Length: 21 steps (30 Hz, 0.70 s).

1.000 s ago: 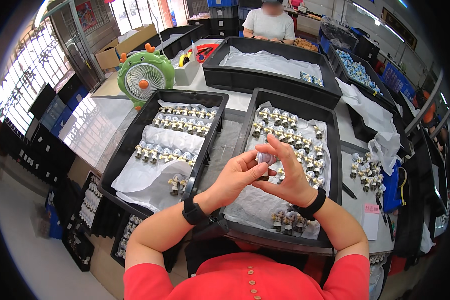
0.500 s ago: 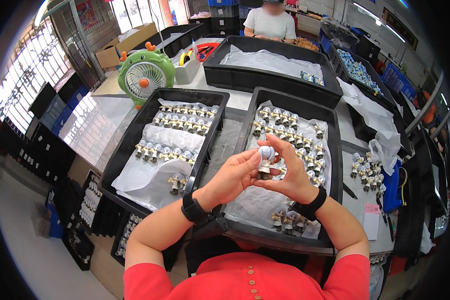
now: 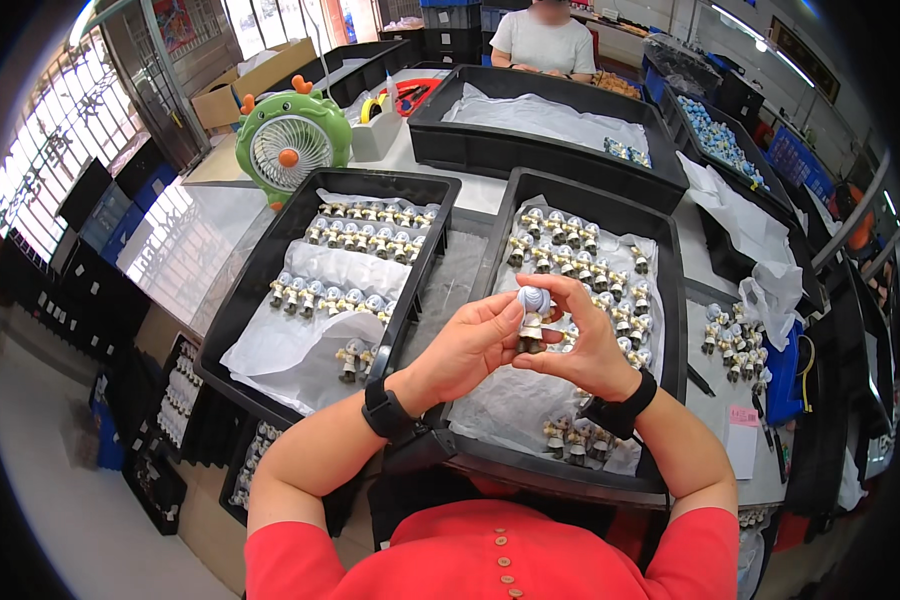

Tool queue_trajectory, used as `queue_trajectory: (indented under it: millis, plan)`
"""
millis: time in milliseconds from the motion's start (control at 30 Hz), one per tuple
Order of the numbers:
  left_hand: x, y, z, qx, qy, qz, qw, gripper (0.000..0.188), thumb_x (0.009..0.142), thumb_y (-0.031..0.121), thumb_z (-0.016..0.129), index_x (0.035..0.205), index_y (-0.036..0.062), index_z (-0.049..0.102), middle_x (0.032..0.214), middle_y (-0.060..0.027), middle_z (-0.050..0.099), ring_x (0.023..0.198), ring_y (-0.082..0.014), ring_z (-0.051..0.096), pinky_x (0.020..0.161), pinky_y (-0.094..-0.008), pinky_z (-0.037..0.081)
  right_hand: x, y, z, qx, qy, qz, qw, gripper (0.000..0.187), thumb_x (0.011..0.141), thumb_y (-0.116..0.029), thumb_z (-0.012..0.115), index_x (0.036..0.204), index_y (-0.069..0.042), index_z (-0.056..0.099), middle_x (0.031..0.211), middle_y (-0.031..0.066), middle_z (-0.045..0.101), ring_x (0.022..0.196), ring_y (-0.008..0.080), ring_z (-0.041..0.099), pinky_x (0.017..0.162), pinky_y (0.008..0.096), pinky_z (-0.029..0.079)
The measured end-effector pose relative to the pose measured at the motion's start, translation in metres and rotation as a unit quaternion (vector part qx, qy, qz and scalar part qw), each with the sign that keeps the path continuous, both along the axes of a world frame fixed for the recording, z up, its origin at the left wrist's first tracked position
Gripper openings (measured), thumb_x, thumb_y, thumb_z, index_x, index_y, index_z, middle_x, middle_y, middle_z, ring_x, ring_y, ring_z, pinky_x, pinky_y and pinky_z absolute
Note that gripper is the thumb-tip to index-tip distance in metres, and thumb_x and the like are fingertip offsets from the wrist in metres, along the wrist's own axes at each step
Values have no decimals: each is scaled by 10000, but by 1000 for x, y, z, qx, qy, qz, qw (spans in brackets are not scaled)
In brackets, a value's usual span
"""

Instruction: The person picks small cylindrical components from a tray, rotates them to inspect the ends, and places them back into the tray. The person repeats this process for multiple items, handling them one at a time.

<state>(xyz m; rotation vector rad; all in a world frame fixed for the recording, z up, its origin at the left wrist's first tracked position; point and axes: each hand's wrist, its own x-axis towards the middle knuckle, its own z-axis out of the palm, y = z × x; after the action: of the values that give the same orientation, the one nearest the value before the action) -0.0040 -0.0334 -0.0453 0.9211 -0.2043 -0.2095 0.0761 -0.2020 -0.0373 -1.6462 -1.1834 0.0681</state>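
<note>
A small toy figurine [image 3: 533, 318] with pale blue hair, a white outfit and a dark base is held upright between both hands. My left hand [image 3: 478, 345] pinches it from the left, thumb beside the head. From the other side my right hand [image 3: 588, 345] curls its fingers and thumb around it. Both hands hover over the right black tray [image 3: 672, 300], where rows of similar figurines stand on white paper. The left black tray [image 3: 232, 335] holds more such figurines in rows, with a loose paper sheet [image 3: 300, 365] near its front.
A green fan [image 3: 292, 150] stands behind the left tray. At the back is a large black bin [image 3: 540, 150] with paper, and a person [image 3: 542, 45] sits beyond it. More figurines [image 3: 735, 345], a pen [image 3: 700, 381] and a paper label [image 3: 742, 445] lie on the right.
The figurine stays in both hands, apparently turned a little. The view has shifted slightly; otherwise the hands hold nearly the same place.
</note>
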Motion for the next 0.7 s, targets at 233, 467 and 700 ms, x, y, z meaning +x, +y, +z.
queue_trajectory:
  millis: [233, 467, 700]
  plan:
    - [0, 2, -2, 2, 1, -7, 1000, 475, 983, 315, 430, 1333, -2, 375, 1257, -129, 510, 1141, -256, 545, 867, -335, 504, 0, 0, 1, -10, -15, -7, 1000, 748, 622, -182, 846, 1278, -109, 494, 1202, 86, 516, 1009, 201, 507, 823, 292, 447]
    - [2, 2, 2, -62, 8, 6, 998, 484, 977, 320, 441, 1350, 22, 363, 1258, -112, 511, 1147, -220, 530, 904, -342, 480, -7, -2, 4, 61, -219, -91, 970, 456, 601, -115, 838, 1004, -151, 628, 1211, 106, 539, 1109, 272, 491, 867, 365, 423]
    - [0, 5, 3, -77, -25, -11, 997, 560, 958, 326, 482, 1397, 30, 300, 1305, -105, 473, 1156, -199, 514, 938, -356, 451, -12, -2, 1, 117, -178, -90, 973, 246, 610, -63, 815, 782, -140, 657, 1133, 50, 570, 1047, 267, 499, 873, 375, 420]
